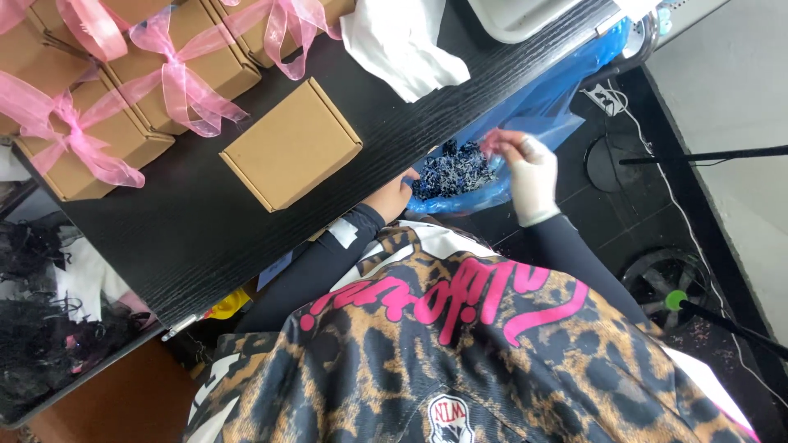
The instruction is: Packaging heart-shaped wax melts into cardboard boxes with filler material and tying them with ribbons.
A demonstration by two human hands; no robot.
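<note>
Surface: I lean over a black table, its edge just beside my hands.
Bag: a blue plastic bag of dark shredded paper hangs below that edge.
Left hand: cups the bag's near rim, fingers hidden.
Right hand: pinches the far rim.
Boxes: a plain brown box sits near; pink-ribboned boxes lie beyond.

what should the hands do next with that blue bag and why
Probably lift a pinch of the dark shredded filler toward the plain brown box: the right hand is at the blue bag opening, the left hand steadies it, and that box has no ribbon.
</note>
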